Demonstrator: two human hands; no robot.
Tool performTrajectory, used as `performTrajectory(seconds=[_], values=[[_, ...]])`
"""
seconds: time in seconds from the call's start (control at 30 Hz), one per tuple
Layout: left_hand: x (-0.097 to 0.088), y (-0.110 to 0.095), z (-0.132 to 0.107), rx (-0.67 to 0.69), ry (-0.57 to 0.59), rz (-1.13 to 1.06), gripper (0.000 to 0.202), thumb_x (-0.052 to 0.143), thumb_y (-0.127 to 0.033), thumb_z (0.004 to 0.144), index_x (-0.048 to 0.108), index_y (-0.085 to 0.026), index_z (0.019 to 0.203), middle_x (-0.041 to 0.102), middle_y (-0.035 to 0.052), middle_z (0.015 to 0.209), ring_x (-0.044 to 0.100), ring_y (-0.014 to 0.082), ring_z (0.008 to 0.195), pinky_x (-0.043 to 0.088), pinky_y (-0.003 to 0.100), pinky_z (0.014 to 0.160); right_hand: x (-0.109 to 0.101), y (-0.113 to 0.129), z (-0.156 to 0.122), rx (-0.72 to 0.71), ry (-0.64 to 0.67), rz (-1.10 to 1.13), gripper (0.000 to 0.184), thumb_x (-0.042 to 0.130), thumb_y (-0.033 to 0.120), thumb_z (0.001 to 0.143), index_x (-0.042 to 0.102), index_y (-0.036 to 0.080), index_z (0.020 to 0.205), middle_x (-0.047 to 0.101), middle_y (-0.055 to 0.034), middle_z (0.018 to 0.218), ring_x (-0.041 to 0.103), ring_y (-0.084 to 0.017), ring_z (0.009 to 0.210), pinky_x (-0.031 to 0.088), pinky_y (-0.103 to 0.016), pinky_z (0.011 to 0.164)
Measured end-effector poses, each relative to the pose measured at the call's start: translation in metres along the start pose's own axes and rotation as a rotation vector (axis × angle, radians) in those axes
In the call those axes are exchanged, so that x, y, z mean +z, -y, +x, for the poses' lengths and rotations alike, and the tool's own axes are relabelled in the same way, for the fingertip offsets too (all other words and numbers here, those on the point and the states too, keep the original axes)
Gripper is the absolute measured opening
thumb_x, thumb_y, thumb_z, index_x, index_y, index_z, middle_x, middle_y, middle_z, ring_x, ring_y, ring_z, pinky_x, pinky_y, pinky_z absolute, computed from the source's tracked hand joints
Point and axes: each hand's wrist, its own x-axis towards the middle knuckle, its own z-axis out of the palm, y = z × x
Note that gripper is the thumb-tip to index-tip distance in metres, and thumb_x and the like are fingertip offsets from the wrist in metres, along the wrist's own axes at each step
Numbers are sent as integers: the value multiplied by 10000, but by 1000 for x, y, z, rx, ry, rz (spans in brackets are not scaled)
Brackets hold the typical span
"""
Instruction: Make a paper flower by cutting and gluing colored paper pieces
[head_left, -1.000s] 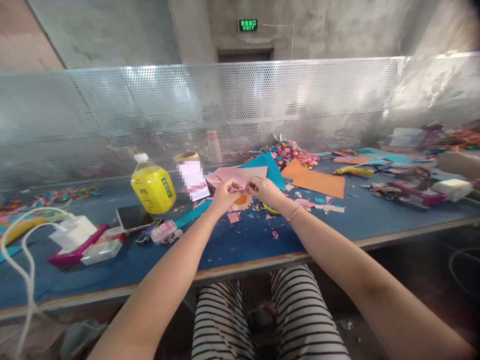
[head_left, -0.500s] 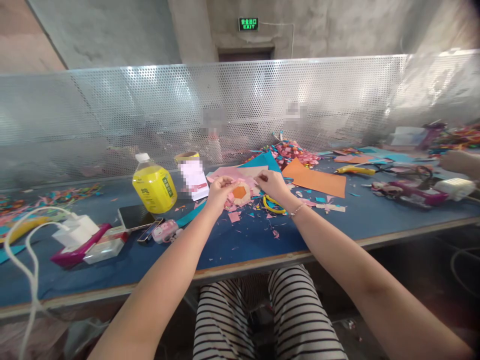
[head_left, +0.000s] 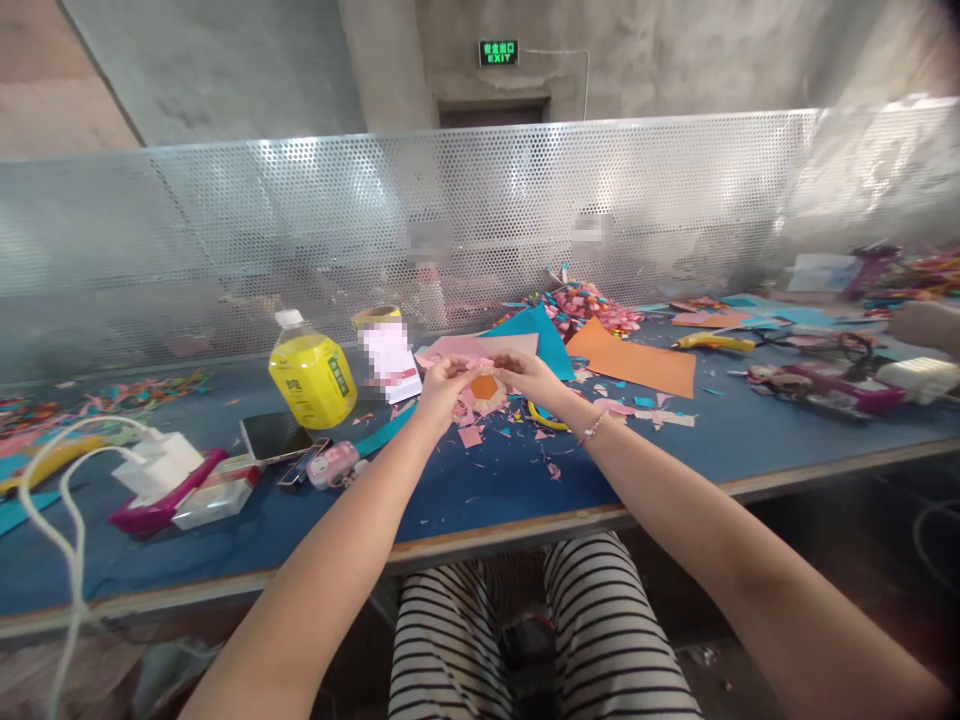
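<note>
My left hand (head_left: 442, 385) and my right hand (head_left: 527, 372) meet above the blue table (head_left: 480, 480), fingers pinched together on a small pink paper piece (head_left: 474, 366). Just below them lies a paper flower (head_left: 484, 390) with an orange centre and pale pink petals, among pink and blue scraps. A yellow-handled pair of scissors (head_left: 541, 414) lies under my right wrist. Pink, blue and orange paper sheets (head_left: 634, 365) lie behind the hands.
A yellow drink bottle (head_left: 313, 376), a phone (head_left: 268, 436), a white charger with cable (head_left: 154, 462) and a magenta case (head_left: 161, 500) sit at left. A tape roll (head_left: 373, 316) and a perforated metal screen (head_left: 480, 210) stand behind. Another person's hand (head_left: 926, 325) works at right, near a yellow tool (head_left: 712, 341).
Half a second ago my hands were apart over the flower; now they have come together again and pinch the pink piece above it.
</note>
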Motion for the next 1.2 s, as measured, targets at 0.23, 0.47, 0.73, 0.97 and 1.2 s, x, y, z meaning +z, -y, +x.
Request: performTrajectory(seconds=[0.23, 0.47, 0.73, 0.97, 1.2], values=[[1, 0, -2, 37, 49, 64, 261, 701, -276, 552, 494, -162, 665, 568, -33, 632, 547, 87, 628, 444, 244, 650, 1, 3, -2, 52, -24, 60, 287, 565, 290, 691, 582, 138, 934, 629, -41, 779, 539, -91, 592, 437, -203, 494], [1, 1, -3, 0, 41, 35, 280, 722, -250, 522, 533, -168, 712, 577, -30, 647, 557, 98, 648, 453, 243, 639, 0, 2, 1, 67, -61, 40, 231, 504, 216, 658, 575, 137, 863, 569, 1, 677, 459, -66, 493, 377, -198, 440], [-1, 0, -4, -36, 53, 21, 231, 700, -235, 559, 529, -167, 699, 573, -24, 649, 562, 97, 645, 435, 238, 619, -1, 3, 0, 68, -68, -7, 298, 489, 234, 644, 576, 122, 905, 528, 18, 636, 432, -64, 497, 357, -197, 454], [-1, 2, -4, -59, 61, 19, 243, 697, -249, 563, 525, -160, 709, 564, -26, 664, 544, 89, 637, 441, 247, 655, -1, 2, -1, 77, -43, -49, 219, 477, 281, 649, 562, 140, 793, 534, 14, 632, 446, -78, 514, 353, -205, 465], [-3, -2, -4, 73, 103, 332, 226, 672, -163, 553, 562, -152, 749, 558, -21, 679, 522, 102, 635, 424, 242, 627, -3, 6, -3, -6, -90, -158, 151, 455, 279, 685, 536, 163, 736, 519, 12, 617, 461, -95, 536, 375, -227, 507]])
